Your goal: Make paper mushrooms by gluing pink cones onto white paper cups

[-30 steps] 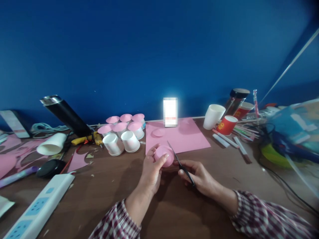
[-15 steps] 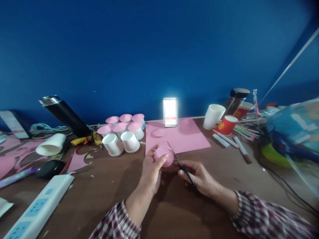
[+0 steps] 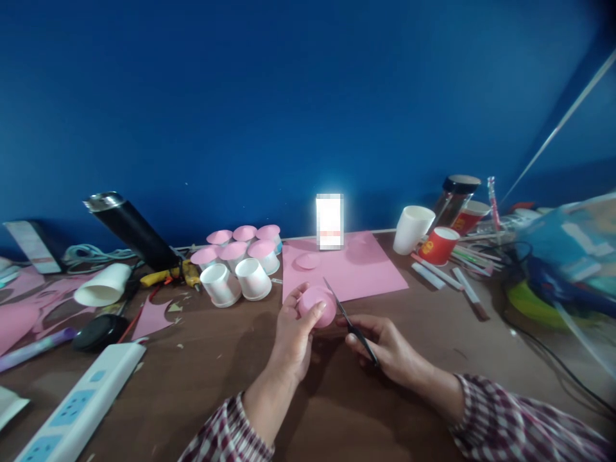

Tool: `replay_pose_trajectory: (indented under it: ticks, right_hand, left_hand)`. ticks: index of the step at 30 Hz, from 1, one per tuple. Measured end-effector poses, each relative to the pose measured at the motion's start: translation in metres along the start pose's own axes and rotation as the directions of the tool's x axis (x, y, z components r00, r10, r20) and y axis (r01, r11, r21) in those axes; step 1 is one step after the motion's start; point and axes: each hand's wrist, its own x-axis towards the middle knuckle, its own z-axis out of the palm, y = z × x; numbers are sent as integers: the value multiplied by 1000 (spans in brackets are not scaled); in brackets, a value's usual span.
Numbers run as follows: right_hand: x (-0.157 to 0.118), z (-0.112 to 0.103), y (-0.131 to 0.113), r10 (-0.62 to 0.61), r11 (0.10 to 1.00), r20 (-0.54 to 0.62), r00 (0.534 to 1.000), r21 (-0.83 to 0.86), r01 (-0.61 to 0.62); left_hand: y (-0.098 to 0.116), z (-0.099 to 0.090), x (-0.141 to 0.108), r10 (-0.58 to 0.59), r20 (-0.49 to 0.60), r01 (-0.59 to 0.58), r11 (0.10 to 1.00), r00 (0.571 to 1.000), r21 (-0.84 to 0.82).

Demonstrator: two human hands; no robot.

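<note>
Between the thumb and fingers of my left hand (image 3: 294, 330) is a round pink paper disc (image 3: 318, 308), its face towards me. My right hand (image 3: 389, 346) is closed on the black handles of a pair of scissors (image 3: 355, 330). The blades point up and left, beside the disc's right edge. Behind the hands lies a pink paper sheet (image 3: 356, 273), with a smaller pink disc (image 3: 308, 261) on it. To the left stand several white cups with pink tops (image 3: 234, 253), and in front of them two white cups without pink tops (image 3: 253, 280).
A power strip (image 3: 89, 401), black bottle (image 3: 132, 231), tipped white cup (image 3: 103, 285), yellow-handled tool (image 3: 158, 277) and pink scraps (image 3: 151, 317) are at left. Right are a white cup (image 3: 414, 230), red cup (image 3: 439, 246), markers (image 3: 428, 276) and a blue bag (image 3: 572, 247). A blue wall (image 3: 289, 115) stands behind.
The whole view has shifted slightly, so the desk items appear a little lower. Both hands keep their holds on the disc and scissors.
</note>
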Motion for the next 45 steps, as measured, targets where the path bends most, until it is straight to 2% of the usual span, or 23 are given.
replay_pose_trajectory:
  ticks: [45]
  right_hand:
    - [1, 3, -3, 48, 999, -43, 998, -10, -48]
  left_hand:
    - [2, -2, 3, 4, 1, -4, 1000, 1000, -14]
